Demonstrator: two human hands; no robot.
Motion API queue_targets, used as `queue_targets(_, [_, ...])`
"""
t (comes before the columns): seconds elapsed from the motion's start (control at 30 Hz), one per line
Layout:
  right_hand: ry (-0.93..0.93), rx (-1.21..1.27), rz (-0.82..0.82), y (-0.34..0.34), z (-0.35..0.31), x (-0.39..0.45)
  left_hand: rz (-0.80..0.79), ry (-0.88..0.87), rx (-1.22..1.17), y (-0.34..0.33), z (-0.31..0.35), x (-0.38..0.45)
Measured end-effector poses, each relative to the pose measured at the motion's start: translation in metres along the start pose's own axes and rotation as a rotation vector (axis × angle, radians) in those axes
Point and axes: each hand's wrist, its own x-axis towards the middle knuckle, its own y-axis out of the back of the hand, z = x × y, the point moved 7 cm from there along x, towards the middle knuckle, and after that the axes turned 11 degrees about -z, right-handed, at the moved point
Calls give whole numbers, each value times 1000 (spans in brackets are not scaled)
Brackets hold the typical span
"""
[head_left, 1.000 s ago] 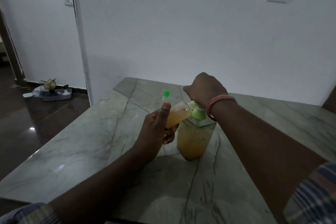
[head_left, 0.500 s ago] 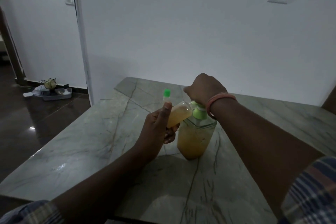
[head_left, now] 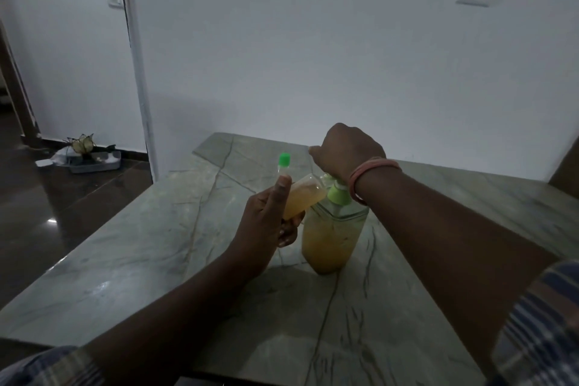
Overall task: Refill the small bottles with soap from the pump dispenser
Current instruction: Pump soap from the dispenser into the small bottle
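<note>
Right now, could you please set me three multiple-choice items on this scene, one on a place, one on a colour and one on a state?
1. Where does the pump dispenser stand?
A. on the floor
B. on the marble table
C. on a shelf

2. What colour is the cap held up by the left hand?
A. green
B. red
C. black

3. How is the small bottle held?
A. upright on the table
B. upside down over the floor
C. tilted, its mouth toward the pump nozzle

Answers: 1 B, the dispenser's base rests on the veined tabletop. 2 A, the cap above the left thumb is bright green. 3 C, the bottle slants in the left hand toward the pump, while the right hand rests on the pump head.
</note>
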Motion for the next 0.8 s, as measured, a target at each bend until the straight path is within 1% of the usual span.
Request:
queue_targets(0.07, [8,-28,-10,2,-2,1,-9,1,-18,-1,0,0])
queue_targets(0.2, [-25,60,17,-1,6,1,-6,6,-36,1,-1,2])
queue_targets(0.27, [-27,46,16,-3,5,0,-4,5,-20,1,-2,1])
queue_targets(0.37, [-15,65,-6,-2,5,1,-14,5,7,0,-1,0])
queue_targets(0.47, [1,59,-26,-1,5,3,-22,23,-21,-2,-1,0])
queue_targets(0.6, [-26,101,10,-4,9,4,-9,14,-35,1,-3,2])
queue_targets(0.8, [3,-13,-22,-1,-1,2,11,15,0,2,-3,0])
